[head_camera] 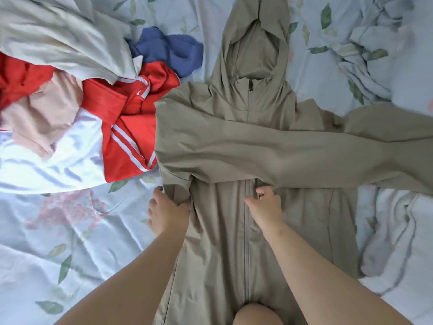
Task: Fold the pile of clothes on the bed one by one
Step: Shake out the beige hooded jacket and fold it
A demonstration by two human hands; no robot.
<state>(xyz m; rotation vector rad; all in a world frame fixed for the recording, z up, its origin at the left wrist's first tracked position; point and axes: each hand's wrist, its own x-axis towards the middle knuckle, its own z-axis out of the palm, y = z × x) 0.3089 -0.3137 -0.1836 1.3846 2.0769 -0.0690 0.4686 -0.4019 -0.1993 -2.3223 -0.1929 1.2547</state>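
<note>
Jacket: khaki, hooded, flat on bed, one sleeve across chest.
Left hand: grips jacket's side edge.
Right hand: fingers curled on sleeve's edge.

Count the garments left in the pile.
5 visible: cream garment top left, blue garment by the hood, red striped garment beside the jacket, pink garment far left, white garment below it. Others may be hidden.

Single head view, looking steeply down (close) over bed.

Olive hooded jacket lies flat beside the unfolded clothes pile.
</note>
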